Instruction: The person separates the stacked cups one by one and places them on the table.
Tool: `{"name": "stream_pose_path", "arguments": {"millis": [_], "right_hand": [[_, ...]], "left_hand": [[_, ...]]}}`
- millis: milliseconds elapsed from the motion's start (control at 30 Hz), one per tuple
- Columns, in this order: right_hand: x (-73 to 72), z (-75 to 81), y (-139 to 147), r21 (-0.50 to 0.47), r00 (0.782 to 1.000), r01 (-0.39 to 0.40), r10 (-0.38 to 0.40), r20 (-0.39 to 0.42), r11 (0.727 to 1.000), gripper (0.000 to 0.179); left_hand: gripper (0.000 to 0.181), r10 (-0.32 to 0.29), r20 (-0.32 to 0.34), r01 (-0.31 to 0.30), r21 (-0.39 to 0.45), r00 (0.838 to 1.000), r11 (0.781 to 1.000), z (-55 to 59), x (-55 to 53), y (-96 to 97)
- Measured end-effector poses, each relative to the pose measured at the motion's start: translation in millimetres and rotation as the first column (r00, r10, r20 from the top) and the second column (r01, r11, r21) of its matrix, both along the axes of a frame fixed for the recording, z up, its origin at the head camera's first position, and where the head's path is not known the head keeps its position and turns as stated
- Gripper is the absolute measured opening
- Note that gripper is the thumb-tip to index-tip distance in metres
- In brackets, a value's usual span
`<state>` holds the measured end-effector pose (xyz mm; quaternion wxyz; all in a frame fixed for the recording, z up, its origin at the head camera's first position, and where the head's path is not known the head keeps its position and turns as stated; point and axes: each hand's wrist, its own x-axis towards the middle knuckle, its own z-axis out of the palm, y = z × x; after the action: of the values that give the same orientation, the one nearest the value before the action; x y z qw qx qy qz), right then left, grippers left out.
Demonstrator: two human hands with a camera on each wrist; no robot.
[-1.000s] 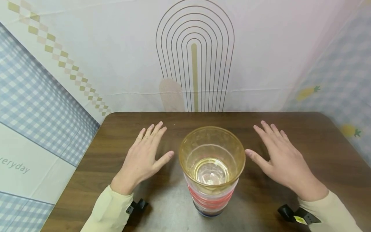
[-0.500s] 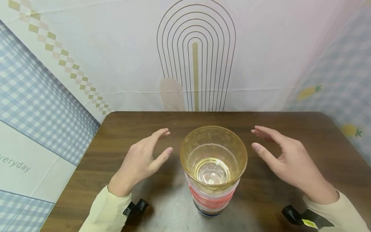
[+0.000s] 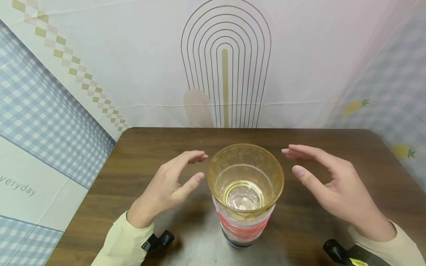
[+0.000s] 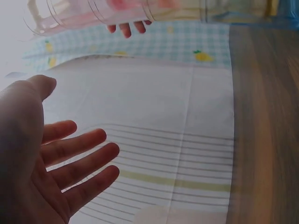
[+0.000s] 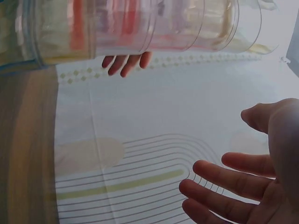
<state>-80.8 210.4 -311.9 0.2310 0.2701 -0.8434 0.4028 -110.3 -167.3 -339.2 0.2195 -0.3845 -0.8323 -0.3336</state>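
Observation:
A tall stack of clear plastic cups [image 3: 244, 225] stands upright in the middle of the table. Its top rim is yellowish, with red and blue bands lower down. My left hand [image 3: 166, 188] is held to the left of the stack, fingers relaxed and gently bent, thumb apart. Across from it, my right hand [image 3: 339, 188] keeps a similar pose on the right side. Neither holds anything. Both wrist views show the cup stack [image 4: 177, 11] lying across the top of the picture, with the opposite hand's fingertips [image 5: 124, 64] behind it.
The brown wooden table [image 3: 159, 142] has a rounded far edge against a printed cloth backdrop [image 3: 299, 55]. Blue checked cloth [image 3: 40, 85] hangs at the left, and more with pineapples on the right. Black wrist cameras [image 3: 163, 240] sit at both cuffs.
Both hands were spread flat with straight fingers. Their fingers have since bent inward into a loose curve beside the stack, and the left hand has shifted slightly toward it. The cups have stayed put.

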Motion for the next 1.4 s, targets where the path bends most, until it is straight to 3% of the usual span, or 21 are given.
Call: {"name": "stream_pose_path", "arguments": {"millis": [167,267,433,567,833,1033,1267,1400], "right_hand": [[4.1,9.8,-6.4,-0.032,0.999,-0.045,0.046,0.023,0.998,0.058],[4.8,12.0,-10.6,-0.074,0.996,-0.085,0.085,-0.005,0.994,0.058],[5.7,13.6,-16.1,-0.15,0.987,-0.16,0.155,-0.045,0.976,0.056],[7.7,14.8,-19.7,-0.215,0.97,-0.244,0.236,-0.061,0.946,0.049],[6.1,16.5,-26.9,-0.368,0.88,-0.473,0.448,-0.157,0.801,0.046],[6.5,15.9,-33.4,-0.411,0.833,-0.549,0.514,-0.204,0.727,0.052],[4.9,15.7,-39.3,-0.408,0.8,-0.596,0.556,-0.225,0.691,0.059],[4.2,16.5,-43.6,-0.399,0.782,-0.619,0.577,-0.233,0.677,0.065]], "left_hand": [[0.043,-0.107,0.021,0.105,0.083,0.994,0.991,6.1,1.6,6.0],[0.046,-0.183,0.046,0.174,0.149,0.982,0.973,6.8,2.5,9.5],[0.048,-0.313,0.102,0.278,0.265,0.944,0.923,5.2,3.7,14.6],[0.056,-0.389,0.139,0.329,0.325,0.911,0.887,3.0,5.1,18.0],[0.076,-0.45,0.135,0.381,0.354,0.883,0.854,5.6,10.2,26.5],[0.086,-0.478,0.131,0.416,0.331,0.868,0.847,11.1,15.5,35.4],[0.09,-0.531,0.199,0.448,0.346,0.824,0.825,14.4,20.8,46.3],[0.094,-0.525,0.213,0.441,0.34,0.824,0.831,13.5,22.4,50.2]]}}
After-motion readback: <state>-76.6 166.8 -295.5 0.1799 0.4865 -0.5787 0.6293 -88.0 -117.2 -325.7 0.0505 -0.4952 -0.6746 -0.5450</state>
